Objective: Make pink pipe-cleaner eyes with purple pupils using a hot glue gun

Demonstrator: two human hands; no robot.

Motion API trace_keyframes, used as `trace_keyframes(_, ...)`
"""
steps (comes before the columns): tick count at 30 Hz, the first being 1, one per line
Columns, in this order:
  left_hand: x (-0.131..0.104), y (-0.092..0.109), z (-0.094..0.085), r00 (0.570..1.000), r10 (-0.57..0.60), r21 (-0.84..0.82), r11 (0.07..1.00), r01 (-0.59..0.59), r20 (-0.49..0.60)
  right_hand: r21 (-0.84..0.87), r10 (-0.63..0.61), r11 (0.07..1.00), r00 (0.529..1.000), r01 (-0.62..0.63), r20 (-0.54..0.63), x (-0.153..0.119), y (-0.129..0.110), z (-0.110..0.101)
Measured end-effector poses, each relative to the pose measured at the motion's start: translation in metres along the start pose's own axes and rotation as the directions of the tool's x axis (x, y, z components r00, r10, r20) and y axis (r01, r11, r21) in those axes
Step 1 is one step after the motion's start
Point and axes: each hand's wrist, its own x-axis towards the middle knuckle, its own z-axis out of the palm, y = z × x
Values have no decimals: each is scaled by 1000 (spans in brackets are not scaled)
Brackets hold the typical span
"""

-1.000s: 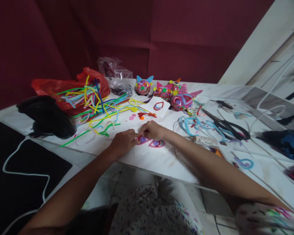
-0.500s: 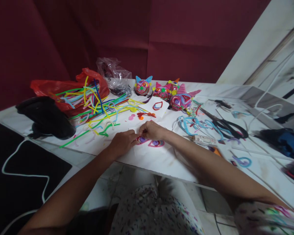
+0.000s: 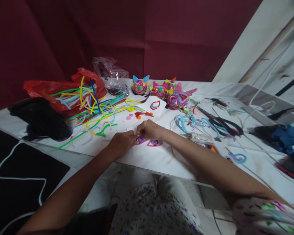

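My left hand (image 3: 122, 142) and my right hand (image 3: 149, 130) meet near the table's front edge, both with fingers closed in a pinch. Between and below the fingertips lies an eye-shaped pipe cleaner piece (image 3: 141, 140), pink-rimmed with a purple middle and partly covered by the fingers. Both hands are at its upper left edge; the exact spot they grip is hidden. Just right of it, a second pink eye-shaped piece (image 3: 155, 143) lies flat on white paper (image 3: 147, 155).
Behind stand several colourful pipe cleaner animal heads (image 3: 161, 90). Left are loose pipe cleaners (image 3: 98, 114), a red plastic bag (image 3: 42, 87) and a black stand (image 3: 42, 119). At right lie scissors (image 3: 222, 125), a glue gun-like tool (image 3: 201, 138) and blue pipe cleaner loops (image 3: 188, 123).
The view has shifted slightly, so things sit a little further left. Both hands stay pinched together at the same eye-shaped piece, with only slight finger motion.
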Motion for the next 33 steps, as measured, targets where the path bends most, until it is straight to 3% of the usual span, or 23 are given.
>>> trace_keyframes(20, 1, 1, 8, 999, 13, 5, 1000, -13, -38, -101, -51, 994, 999, 49, -13, -11, -2, -2)
trace_keyframes(33, 3, 3, 2, 1000, 5, -94, 996, -3, 23, -82, -70, 994, 997, 69, -9, -10, -1, -3)
